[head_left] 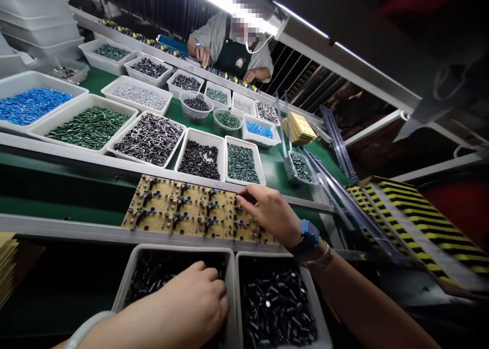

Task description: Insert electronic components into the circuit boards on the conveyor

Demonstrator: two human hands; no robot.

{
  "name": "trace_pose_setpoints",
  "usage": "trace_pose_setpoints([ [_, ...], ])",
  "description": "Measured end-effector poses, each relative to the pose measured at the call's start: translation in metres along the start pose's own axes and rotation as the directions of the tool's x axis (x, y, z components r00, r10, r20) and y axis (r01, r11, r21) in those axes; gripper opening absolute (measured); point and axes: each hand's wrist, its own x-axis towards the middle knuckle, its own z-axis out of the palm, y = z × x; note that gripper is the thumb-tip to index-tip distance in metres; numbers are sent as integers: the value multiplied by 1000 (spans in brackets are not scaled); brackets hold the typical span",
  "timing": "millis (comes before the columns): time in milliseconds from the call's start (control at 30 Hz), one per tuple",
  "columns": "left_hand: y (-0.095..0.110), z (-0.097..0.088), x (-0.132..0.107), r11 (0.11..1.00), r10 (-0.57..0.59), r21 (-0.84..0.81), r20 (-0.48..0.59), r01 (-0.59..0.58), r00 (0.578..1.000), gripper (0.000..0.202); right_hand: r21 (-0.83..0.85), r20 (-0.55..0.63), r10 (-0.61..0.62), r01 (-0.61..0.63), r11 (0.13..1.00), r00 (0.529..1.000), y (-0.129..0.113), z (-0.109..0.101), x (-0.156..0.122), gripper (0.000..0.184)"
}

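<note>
My right hand [269,211] is over the right part of a tan circuit board panel [160,221], thumb and forefinger pinched on a small dark electronic component [238,196] at the board's upper edge. Rows of black, blue and silvery parts stand on the panel, which rests between two metal rails. My left hand [194,300] reaches into a white bin [132,267] of black cylindrical parts that look like capacitors. Its fingers are curled and the fingertips are hidden, so what they hold does not show. Beside it sits a second white bin [237,288] with similar black parts [275,308].
Trays of blue [34,104], green [89,127] and black parts [151,137] line the green bench beyond the rail [76,158]. A co-worker [229,48] works across the bench. Clear plastic tubes [340,206] and a striped yellow-black box [424,226] are at right.
</note>
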Motion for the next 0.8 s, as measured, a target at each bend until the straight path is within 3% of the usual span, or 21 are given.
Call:
trace_pose_setpoints([
  [100,-1,-21,-4,997,-15,-71,-45,12,999,6,-40,-3,2,-2,999,1000,-4,0,0,7],
  [200,-4,-32,-9,979,-94,-197,-208,52,974,9,-75,-17,0,-1,997,1000,-6,1,-1,9],
  [367,-20,-34,-15,905,-274,-423,-487,50,829,23,-143,-28,-40,35,989,999,-6,7,-3,13],
  [500,-36,-36,-19,868,-406,-478,-532,132,742,20,-100,-58,-85,79,992,995,-5,2,-9,17],
  [633,-48,-41,-23,839,-518,-472,-535,273,668,13,-39,-126,-42,37,999,991,-7,-12,-40,19],
  [700,-54,-44,-24,847,-519,-425,-535,319,666,9,-2,42,-20,20,1000,999,-10,-15,-65,22],
  [733,-56,-45,-24,857,-509,-394,-538,333,672,7,4,180,-28,28,1000,983,-11,-14,-79,23],
  [800,-62,-48,-20,885,-464,-326,-548,333,696,3,6,414,-63,66,998,908,-17,-6,-105,10],
])
